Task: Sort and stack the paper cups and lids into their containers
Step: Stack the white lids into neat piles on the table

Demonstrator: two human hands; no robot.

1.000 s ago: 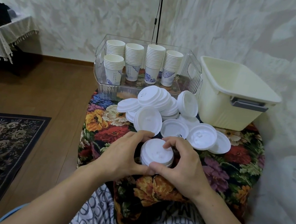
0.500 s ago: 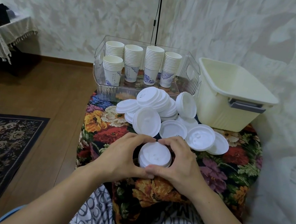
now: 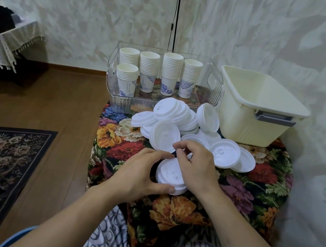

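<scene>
on floral cloth, left hand grips lid stack.

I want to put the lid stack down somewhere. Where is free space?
The cream bin looks free inside. Bare cloth lies right of the right hand, near the table edge. Crowded: the loose lids before the clear tray.

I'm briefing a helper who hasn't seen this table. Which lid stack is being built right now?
On the flowered tablecloth, look in front of the clear bin of cups and the loose lid pile, nearest the person. The lid stack lies flat there, gripped by the left hand; it alone is neat and held.
</scene>
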